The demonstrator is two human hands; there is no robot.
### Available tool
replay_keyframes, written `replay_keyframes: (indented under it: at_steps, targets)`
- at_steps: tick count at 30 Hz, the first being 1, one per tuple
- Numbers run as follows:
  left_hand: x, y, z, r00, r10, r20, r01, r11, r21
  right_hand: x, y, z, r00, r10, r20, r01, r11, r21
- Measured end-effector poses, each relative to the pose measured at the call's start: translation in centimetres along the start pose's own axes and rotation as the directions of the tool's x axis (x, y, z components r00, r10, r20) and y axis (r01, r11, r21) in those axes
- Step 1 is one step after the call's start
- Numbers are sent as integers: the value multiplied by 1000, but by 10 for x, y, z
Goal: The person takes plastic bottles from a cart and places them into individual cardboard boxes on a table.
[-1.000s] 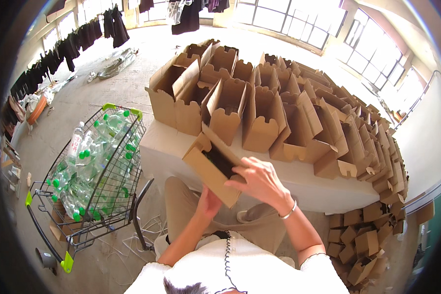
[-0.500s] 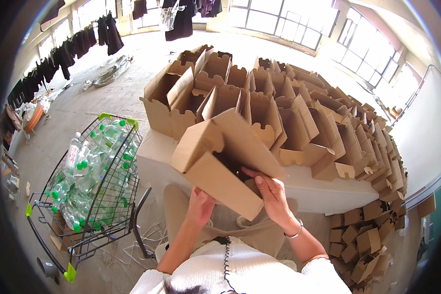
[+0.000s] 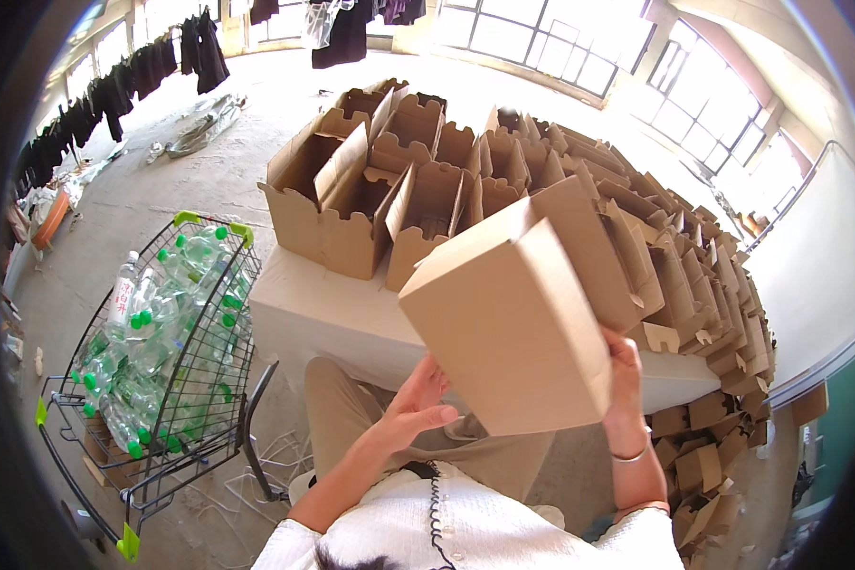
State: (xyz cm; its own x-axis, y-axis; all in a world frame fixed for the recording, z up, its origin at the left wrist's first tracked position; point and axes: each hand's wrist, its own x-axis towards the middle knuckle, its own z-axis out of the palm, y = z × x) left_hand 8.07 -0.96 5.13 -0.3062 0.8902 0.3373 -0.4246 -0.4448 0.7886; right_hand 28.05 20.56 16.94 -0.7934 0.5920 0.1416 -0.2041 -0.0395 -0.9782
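In front of my lap I hold up a brown cardboard box (image 3: pixel 503 332), tilted, with a broad plain side toward me and its flaps standing up at the far right. My right hand (image 3: pixel 624 380) grips its right edge; part of the fingers is hidden behind the cardboard. My left hand (image 3: pixel 416 407) is beside the lower left edge with thumb and fingers apart, and whether the fingertips touch the box I cannot tell. Behind it, rows of open-topped cardboard boxes (image 3: pixel 328 233) stand on a pale covered table (image 3: pixel 299 302).
A black wire cart (image 3: pixel 195 366) full of clear bottles with green caps (image 3: pixel 152 328) stands at my left. Loose cardboard boxes (image 3: pixel 703 470) lie heaped on the floor at the right. Dark clothes (image 3: pixel 114 95) hang at the far left. White wire hangers (image 3: pixel 242 484) lie beside the cart.
The box has swung up and right, turning its opening away and a plain side toward me. My right hand has moved right with it; my left hand has loosened and opened.
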Motion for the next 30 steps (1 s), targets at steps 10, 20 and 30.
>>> replay_keyframes:
  at_steps: [10,20,30]
  targets:
    - [-15,-9,-54,922,242,-303,26,740,672,136,-77,-75,980,-98,-176,106,994,36]
    - [-109,-67,-168,726,407,-555,524,195,829,444,-95,-41,974,-100,-205,16,927,-375]
    - [-107,-84,-199,740,266,-618,652,-61,755,627,20,-61,971,-61,-231,16,981,-193]
